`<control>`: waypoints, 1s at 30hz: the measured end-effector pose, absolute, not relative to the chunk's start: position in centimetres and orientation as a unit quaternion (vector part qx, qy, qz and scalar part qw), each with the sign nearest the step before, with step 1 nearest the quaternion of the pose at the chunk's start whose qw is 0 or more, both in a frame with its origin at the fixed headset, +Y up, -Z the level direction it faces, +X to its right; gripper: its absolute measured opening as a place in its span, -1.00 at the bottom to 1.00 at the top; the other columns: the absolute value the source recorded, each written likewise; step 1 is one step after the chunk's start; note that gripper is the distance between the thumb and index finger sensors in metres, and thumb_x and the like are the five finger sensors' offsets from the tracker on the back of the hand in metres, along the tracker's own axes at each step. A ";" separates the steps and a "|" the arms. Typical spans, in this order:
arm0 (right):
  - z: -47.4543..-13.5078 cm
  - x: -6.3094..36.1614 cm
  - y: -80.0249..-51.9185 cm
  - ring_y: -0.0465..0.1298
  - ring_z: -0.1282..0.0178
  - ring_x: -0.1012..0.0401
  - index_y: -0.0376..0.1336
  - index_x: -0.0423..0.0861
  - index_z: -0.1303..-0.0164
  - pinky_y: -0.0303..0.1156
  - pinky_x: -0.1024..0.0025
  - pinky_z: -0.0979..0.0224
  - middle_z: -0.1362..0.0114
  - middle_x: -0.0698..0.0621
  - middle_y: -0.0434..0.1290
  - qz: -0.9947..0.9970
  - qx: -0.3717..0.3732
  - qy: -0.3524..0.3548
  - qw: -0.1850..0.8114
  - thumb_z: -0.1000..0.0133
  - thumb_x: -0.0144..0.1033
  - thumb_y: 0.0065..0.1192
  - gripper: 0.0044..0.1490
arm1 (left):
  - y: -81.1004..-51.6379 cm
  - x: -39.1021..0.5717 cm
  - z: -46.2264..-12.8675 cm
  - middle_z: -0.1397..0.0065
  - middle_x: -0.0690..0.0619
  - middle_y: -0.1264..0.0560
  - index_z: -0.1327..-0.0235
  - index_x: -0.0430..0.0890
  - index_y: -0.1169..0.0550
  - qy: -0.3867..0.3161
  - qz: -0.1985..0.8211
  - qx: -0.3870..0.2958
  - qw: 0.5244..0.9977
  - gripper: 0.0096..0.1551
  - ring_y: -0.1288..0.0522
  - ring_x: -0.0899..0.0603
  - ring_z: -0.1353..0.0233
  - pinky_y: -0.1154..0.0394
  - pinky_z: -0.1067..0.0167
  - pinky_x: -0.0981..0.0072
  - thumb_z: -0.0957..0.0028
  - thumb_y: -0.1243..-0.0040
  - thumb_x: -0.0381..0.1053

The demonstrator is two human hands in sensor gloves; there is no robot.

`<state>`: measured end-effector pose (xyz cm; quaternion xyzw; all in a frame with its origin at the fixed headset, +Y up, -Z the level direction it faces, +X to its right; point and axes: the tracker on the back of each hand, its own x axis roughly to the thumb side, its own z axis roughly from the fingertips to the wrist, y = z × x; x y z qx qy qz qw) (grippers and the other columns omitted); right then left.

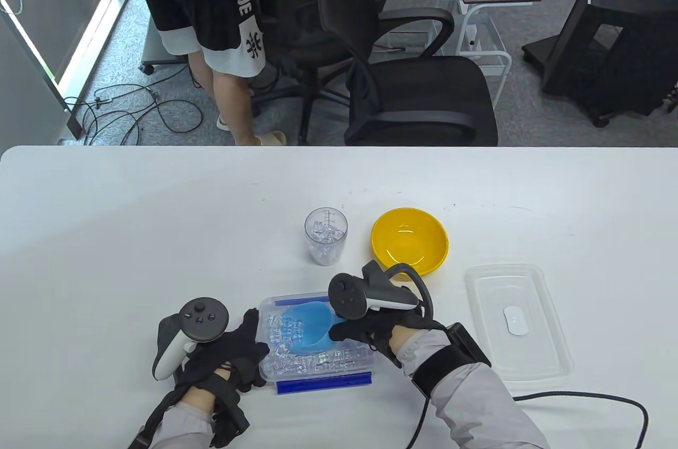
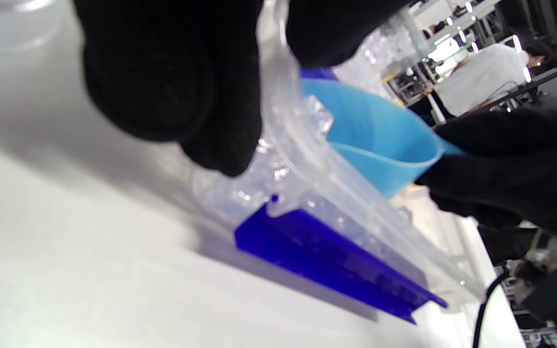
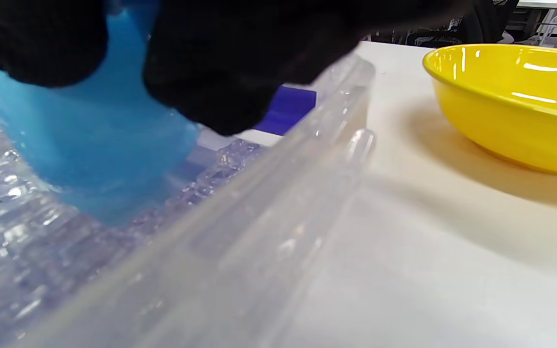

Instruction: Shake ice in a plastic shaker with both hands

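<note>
A clear plastic shaker cup (image 1: pixel 326 234) with ice in it stands upright at the table's middle, with no lid on it. Nearer me is a clear ice box (image 1: pixel 275 364) full of ice cubes, with blue clips. My right hand (image 1: pixel 365 330) holds a light blue scoop (image 1: pixel 310 324) inside the box; the scoop also shows in the right wrist view (image 3: pixel 90 145) and the left wrist view (image 2: pixel 380 140). My left hand (image 1: pixel 238 353) grips the box's left rim, seen close in the left wrist view (image 2: pixel 278 121).
A yellow bowl (image 1: pixel 409 240) stands right of the shaker cup. The box's clear lid (image 1: pixel 516 322) lies flat at the right. A black cable (image 1: pixel 582 398) runs along the table's near right. An office chair and a standing person are beyond the far edge.
</note>
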<state>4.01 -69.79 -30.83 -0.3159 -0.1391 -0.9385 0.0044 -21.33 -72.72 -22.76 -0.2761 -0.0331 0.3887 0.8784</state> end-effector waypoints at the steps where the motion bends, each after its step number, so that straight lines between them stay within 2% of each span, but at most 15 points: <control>1: -30.7 4.3 -69.6 0.58 0.56 0.25 0.49 -0.14 -0.06 0.58 0.33 0.46 0.20 -0.03 0.67 -0.939 -0.314 -0.139 0.009 0.06 0.16 0.38 -0.30 | -72.7 -21.3 -22.8 -0.30 -0.51 -0.52 -0.64 -0.39 0.00 -0.033 0.390 -0.277 0.878 -0.13 -0.76 -0.15 0.05 -0.75 0.15 0.21 -0.29 -0.14 -0.12; 9: -30.4 7.8 -68.4 0.58 0.56 0.25 0.49 -0.14 -0.05 0.58 0.33 0.47 0.21 -0.04 0.67 -0.948 -0.288 -0.131 -0.044 0.06 0.16 0.39 -0.30 | -72.8 -21.4 -22.8 -0.31 -0.50 -0.52 -0.65 -0.39 0.01 -0.033 0.391 -0.280 0.876 -0.13 -0.76 -0.15 0.04 -0.75 0.14 0.20 -0.29 -0.13 -0.11; 19: -29.7 11.3 -66.5 0.58 0.57 0.25 0.49 -0.15 -0.05 0.58 0.33 0.47 0.21 -0.05 0.67 -0.950 -0.277 -0.085 -0.119 0.07 0.15 0.40 -0.30 | -72.9 -21.4 -22.8 -0.31 -0.50 -0.51 -0.65 -0.38 0.02 -0.032 0.394 -0.281 0.874 -0.13 -0.75 -0.15 0.03 -0.75 0.13 0.20 -0.30 -0.13 -0.11; 30: -30.5 13.3 -62.0 0.58 0.56 0.22 0.50 -0.18 -0.06 0.57 0.30 0.47 0.20 -0.08 0.67 -0.956 -0.238 -0.065 -0.158 0.06 0.12 0.42 -0.30 | -72.8 -21.4 -22.6 -0.31 -0.50 -0.51 -0.66 -0.37 0.03 -0.032 0.394 -0.282 0.874 -0.13 -0.75 -0.15 0.03 -0.74 0.13 0.19 -0.30 -0.12 -0.10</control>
